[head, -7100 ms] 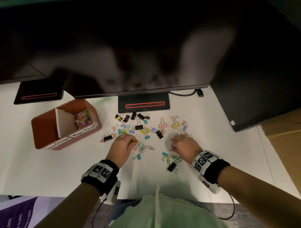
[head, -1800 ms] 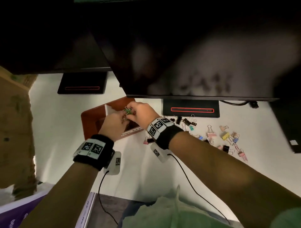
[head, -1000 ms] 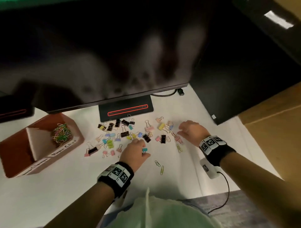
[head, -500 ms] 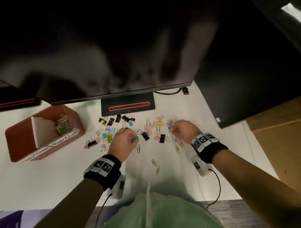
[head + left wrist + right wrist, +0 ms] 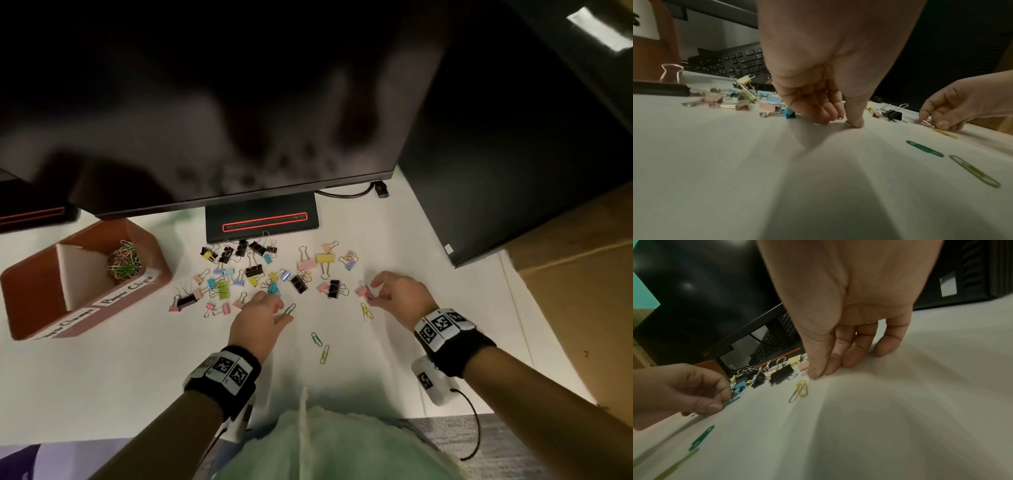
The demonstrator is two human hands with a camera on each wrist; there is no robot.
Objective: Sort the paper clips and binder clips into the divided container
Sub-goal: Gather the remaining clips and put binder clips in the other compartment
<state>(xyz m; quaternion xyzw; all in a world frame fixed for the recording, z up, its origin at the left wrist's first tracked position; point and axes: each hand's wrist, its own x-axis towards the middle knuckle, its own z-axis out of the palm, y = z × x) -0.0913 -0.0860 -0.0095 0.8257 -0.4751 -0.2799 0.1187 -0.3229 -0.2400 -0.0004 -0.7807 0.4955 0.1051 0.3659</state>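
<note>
My left hand [image 5: 286, 311] is at the near edge of the scattered binder clips [image 5: 253, 270]; thumb and forefinger pinch a green paper clip [image 5: 290, 308] lying on the table, seen sticking out of the pinch in the right wrist view [image 5: 731, 401]. My right hand [image 5: 371, 293] is further right, its thumb and forefinger closing on the wire handles of a small pink binder clip [image 5: 803, 368]. Yellow paper clips [image 5: 366, 311] lie just in front of it. The brown divided container [image 5: 161, 265] stands at the left, with a pile of paper clips [image 5: 124, 262] in its right compartment.
Two loose paper clips, green [image 5: 317, 338] and yellow-green [image 5: 324, 353], lie between my hands. A dark monitor [image 5: 239, 102] overhangs the back, its stand base [image 5: 262, 219] right behind the clips. A black case [image 5: 513, 154] and a cardboard box [image 5: 582, 291] stand at the right.
Both hands left the container after dropping paper clips there and came back to the scattered pile. In the last half second the left hand slid nearer onto the green paper clip, the right onto the pink clip.
</note>
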